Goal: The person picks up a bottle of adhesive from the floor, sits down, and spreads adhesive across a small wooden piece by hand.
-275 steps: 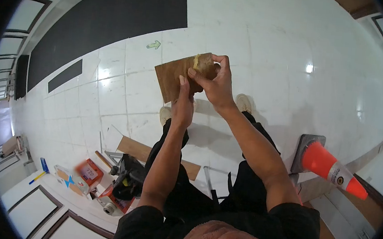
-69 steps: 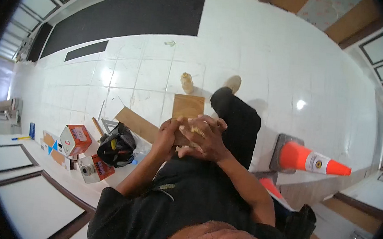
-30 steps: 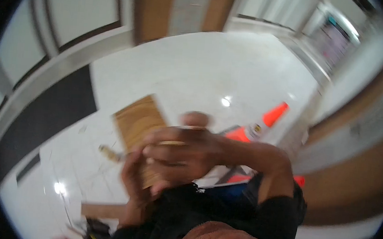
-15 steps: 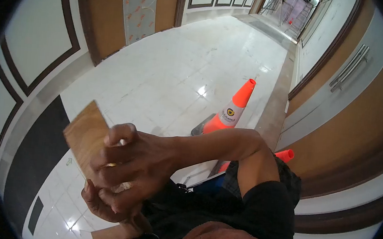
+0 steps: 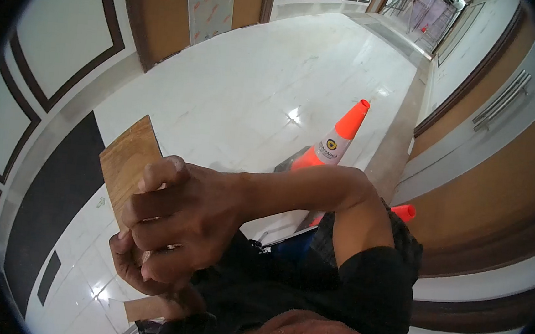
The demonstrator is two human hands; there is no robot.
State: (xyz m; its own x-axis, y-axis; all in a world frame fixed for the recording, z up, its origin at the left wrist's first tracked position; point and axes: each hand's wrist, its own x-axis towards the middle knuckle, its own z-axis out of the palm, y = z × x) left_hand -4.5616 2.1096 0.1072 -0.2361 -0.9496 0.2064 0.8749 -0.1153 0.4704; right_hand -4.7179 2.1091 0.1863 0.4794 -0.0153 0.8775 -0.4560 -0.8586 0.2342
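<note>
A brown wood-grain board (image 5: 131, 162) sticks up and to the left from between my two hands. My right hand (image 5: 182, 217) lies over the board's lower part, its fingers bent around it. Below and partly behind it, my left hand (image 5: 131, 262) grips the board's lower end, with thumb and curled fingers partly showing. The lower end of the board is hidden by my fingers. A small pale bit shows between the fingers of my right hand, too small to make out.
An orange cone (image 5: 333, 146) stands beyond my right forearm, with a second cone's tip (image 5: 404, 212) near my elbow. Another wooden strip (image 5: 143, 308) lies low at the left. Dark floor panel (image 5: 58, 194) at left; door handles (image 5: 502, 101) on the right wall.
The view has swung from the floor and tools toward the corridor. Both hands came together on the board, which earlier was held out over the floor, and it now sits at the left of the view.
</note>
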